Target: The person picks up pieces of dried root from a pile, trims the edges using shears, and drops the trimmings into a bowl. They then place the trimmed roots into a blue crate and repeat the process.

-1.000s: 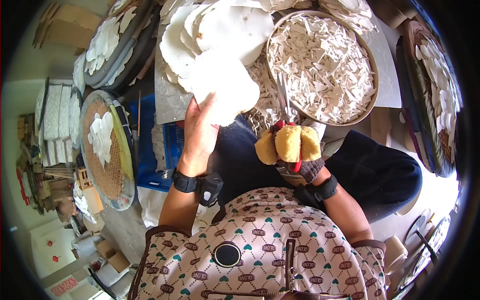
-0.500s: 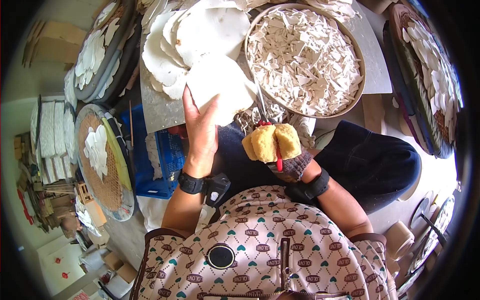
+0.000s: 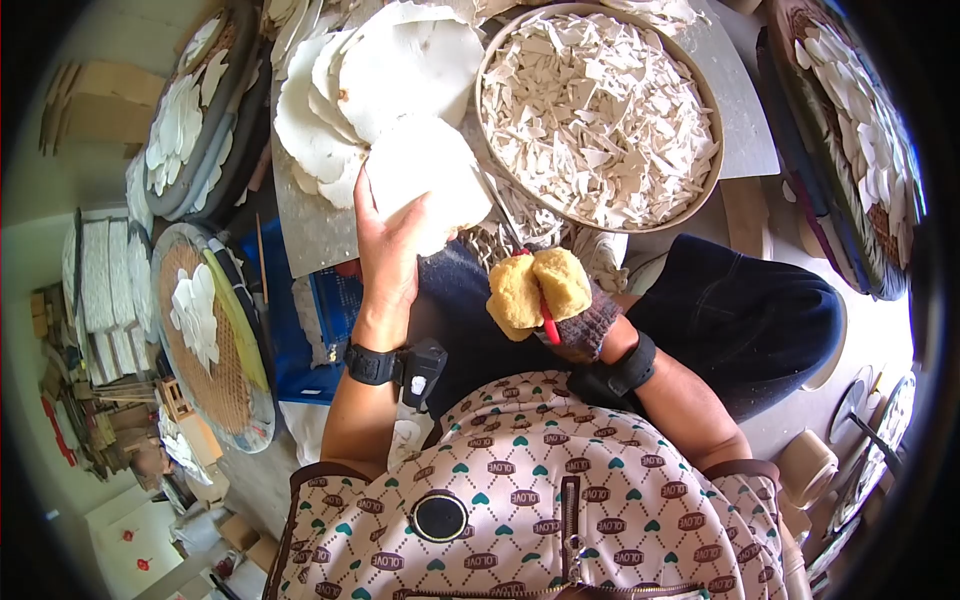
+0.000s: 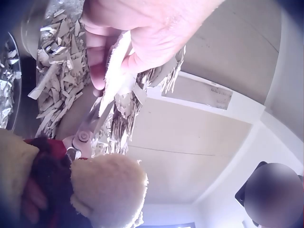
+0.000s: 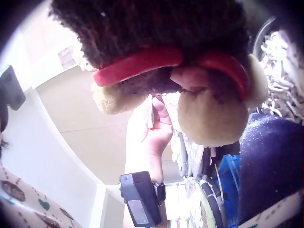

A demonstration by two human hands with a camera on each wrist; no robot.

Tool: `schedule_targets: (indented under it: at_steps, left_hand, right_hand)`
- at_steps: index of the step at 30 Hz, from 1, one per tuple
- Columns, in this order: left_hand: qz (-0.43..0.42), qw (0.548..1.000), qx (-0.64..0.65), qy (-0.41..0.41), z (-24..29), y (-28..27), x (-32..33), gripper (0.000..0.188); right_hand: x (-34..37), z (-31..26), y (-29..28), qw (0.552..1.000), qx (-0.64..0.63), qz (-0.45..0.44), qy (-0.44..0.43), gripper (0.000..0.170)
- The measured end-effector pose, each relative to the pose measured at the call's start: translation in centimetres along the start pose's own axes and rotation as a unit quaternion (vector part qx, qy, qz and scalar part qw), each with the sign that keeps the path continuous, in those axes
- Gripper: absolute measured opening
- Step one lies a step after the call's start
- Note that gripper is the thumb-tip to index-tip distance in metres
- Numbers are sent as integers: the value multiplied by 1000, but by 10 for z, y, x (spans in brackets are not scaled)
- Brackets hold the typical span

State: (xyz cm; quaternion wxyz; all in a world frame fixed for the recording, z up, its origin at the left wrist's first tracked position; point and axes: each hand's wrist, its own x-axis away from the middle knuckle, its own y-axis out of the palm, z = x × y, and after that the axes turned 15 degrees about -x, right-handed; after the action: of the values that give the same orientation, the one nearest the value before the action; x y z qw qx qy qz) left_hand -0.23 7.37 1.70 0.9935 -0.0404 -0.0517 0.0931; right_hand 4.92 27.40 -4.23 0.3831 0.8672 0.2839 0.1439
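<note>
My bare left hand point(image 3: 388, 260) pinches a thin, white, roughly round slab point(image 3: 425, 175) near its lower edge, thumb on top. In the left wrist view the slab appears edge-on, its lower tip between the blades of a pair of scissors point(image 4: 83, 136). My right hand point(image 3: 588, 325), in a dark knitted glove, grips the scissors by their red handles. Yellow sponge pads point(image 3: 562, 280) wrap the fingers and handles, hiding much of the grip. In the right wrist view the red handle loops point(image 5: 137, 64) stand apart.
Similar white slabs point(image 3: 405, 75) lie overlapping on a metal board point(image 3: 320, 235). A round basin point(image 3: 717, 150) full of white scraps stands on its right. More scraps point(image 3: 510, 235) lie below, before my knees. A blue crate point(image 3: 300, 375) and a woven tray point(image 3: 225, 380) are at left.
The right hand with the scissors has come closer to the left hand, the blades tilting left along the slab's edge and looking less spread. The whole head view has shifted slightly.
</note>
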Motion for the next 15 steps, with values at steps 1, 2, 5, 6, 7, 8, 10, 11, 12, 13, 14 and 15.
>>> schedule_targets:
  at_steps: [1, 2, 5, 6, 7, 8, 10, 11, 12, 13, 14, 15]
  left_hand:
    - [-4, 1000, -5, -5, 1, 0, 0, 66]
    - [-9, 1000, -11, -10, 5, 1, 1, 62]
    - [-22, 999, -17, -23, 7, 3, 5, 57]
    - [-26, 999, -19, -28, 6, 2, 6, 57]
    - [-24, 999, -19, -25, 2, 1, 6, 57]
    - [-22, 999, -19, -21, -3, 0, 5, 57]
    - [-25, 999, -16, -24, -5, -1, 5, 57]
    - [-28, 999, -12, -30, -3, 0, 6, 56]
    - [-31, 999, -8, -36, 0, 1, 7, 56]
    - [-39, 998, -8, -42, 4, 2, 8, 56]
    - [-46, 998, -9, -49, 8, 2, 9, 56]
    - [-52, 997, -10, -54, 11, 1, 9, 56]
  right_hand:
    - [-1, 4, 0, 997, -77, 8, 12, 24]
    - [-1, 9, -2, 988, -153, 15, 23, 24]
    - [-7, 15, -14, 978, -204, -37, 40, 26]
    - [-6, 13, -12, 964, -258, -1, 69, 25]
    - [-6, 13, -12, 968, -241, 7, 66, 26]
    - [-6, 13, -12, 972, -224, 14, 63, 26]
    - [-5, 14, -11, 982, -180, 25, 53, 27]
    - [-4, 14, -10, 987, -152, 29, 48, 27]
    - [-4, 14, -9, 991, -124, 32, 43, 27]
    - [-4, 16, -10, 985, -162, 27, 51, 28]
    - [-6, 18, -11, 978, -199, 21, 59, 29]
    - [-8, 19, -12, 970, -235, 15, 66, 29]
